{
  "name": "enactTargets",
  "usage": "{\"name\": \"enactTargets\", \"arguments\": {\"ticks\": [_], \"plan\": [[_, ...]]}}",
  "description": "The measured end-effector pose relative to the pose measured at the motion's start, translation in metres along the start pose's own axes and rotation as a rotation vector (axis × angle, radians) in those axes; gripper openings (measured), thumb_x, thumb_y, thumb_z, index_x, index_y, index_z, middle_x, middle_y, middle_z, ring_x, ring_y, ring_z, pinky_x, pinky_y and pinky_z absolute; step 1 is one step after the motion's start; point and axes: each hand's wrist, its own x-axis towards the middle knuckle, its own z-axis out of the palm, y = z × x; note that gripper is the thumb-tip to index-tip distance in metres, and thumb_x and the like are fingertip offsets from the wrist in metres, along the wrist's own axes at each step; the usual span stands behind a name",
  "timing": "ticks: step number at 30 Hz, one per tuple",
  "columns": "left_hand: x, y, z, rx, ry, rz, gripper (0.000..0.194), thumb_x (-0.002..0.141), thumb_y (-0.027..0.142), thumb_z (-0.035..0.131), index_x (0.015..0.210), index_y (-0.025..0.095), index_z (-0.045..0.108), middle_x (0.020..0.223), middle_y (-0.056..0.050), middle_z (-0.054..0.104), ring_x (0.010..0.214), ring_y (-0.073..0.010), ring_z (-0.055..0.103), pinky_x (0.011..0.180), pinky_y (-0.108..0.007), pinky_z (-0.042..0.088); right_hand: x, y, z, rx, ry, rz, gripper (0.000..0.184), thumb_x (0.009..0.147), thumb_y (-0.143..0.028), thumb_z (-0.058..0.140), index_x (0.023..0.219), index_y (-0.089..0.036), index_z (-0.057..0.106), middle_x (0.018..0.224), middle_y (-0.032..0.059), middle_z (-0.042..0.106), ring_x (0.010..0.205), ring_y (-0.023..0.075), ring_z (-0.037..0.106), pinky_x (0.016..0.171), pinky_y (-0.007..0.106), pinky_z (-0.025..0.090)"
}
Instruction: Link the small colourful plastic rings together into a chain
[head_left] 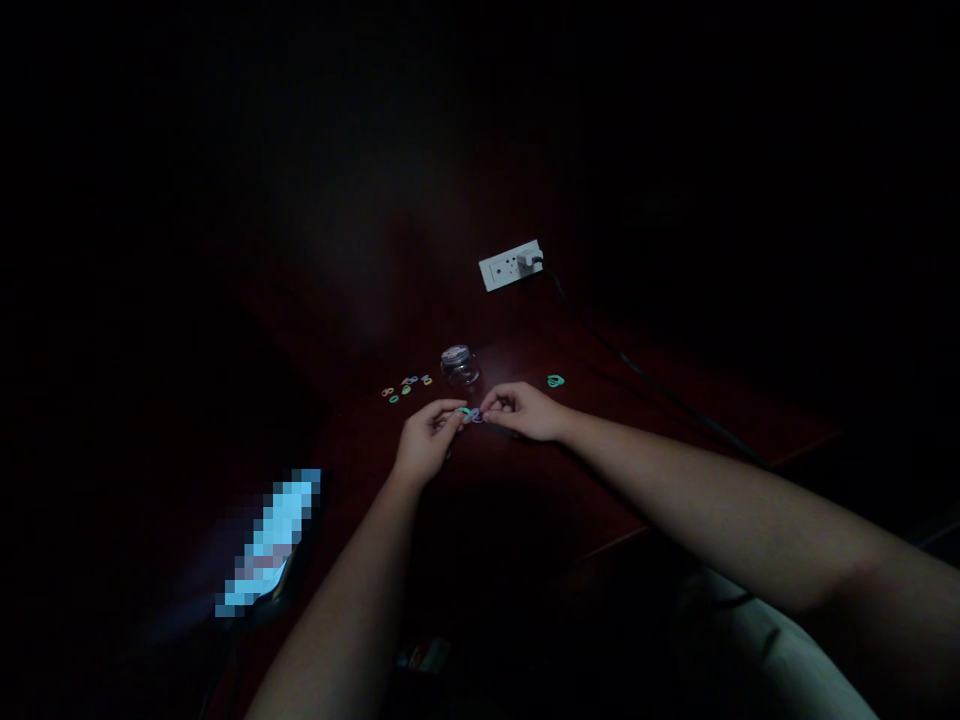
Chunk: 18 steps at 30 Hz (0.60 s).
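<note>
Over the dark red table top, my left hand [433,437] pinches a small teal loop [465,413] between thumb and fingertips. A small purple loop [475,415] is pinched in my right hand [523,409], right beside the teal one. The two loops meet or overlap; whether they are linked is too small to tell. Just behind my hands stands a clear jar [460,368] with its lid on. Several small loops in mixed colours [407,388] lie left of the jar. To its right is a little cluster of green loops [555,381].
A lit screen [270,545], blurred out, is at the lower left. A white socket panel [501,268] with a plug is at the back, and its black cable [645,371] runs across the right side. The table's front edge [615,541] shows below my right forearm. Surroundings are very dark.
</note>
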Motion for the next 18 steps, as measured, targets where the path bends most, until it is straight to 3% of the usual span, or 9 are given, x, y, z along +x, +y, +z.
{"name": "enactTargets", "arguments": {"ticks": [8,12,18], "plan": [[-0.002,0.007,0.008,0.182,-0.143,0.071,0.026,0.077,0.031,0.053,0.096,0.017,0.064,0.079,-0.006,0.067,0.071,-0.0143,0.062,0.065,-0.024,0.049,0.001,-0.004,0.005,-0.069,0.014,-0.004,0.023,0.071,-0.034,0.059,0.073,-0.011,0.056,0.052,-0.0048,0.046,0.046,0.0054,0.038,0.044,0.018,0.028],[-0.003,0.012,0.009,0.262,-0.158,0.068,0.027,0.077,0.031,0.053,0.098,0.019,0.064,0.076,-0.004,0.067,0.066,-0.0135,0.061,0.062,-0.023,0.049,0.002,-0.003,0.0,-0.107,-0.02,0.003,0.022,0.072,-0.033,0.058,0.071,-0.012,0.053,0.049,-0.006,0.043,0.045,0.0055,0.036,0.044,0.018,0.027],[-0.004,0.016,0.015,0.206,-0.164,0.102,0.03,0.076,0.027,0.053,0.103,0.019,0.063,0.082,-0.003,0.069,0.068,-0.0125,0.062,0.064,-0.022,0.049,0.004,0.0,-0.004,-0.141,-0.003,0.01,0.016,0.071,-0.028,0.055,0.067,-0.013,0.049,0.052,-0.0059,0.042,0.046,0.0054,0.036,0.044,0.018,0.027]]}}
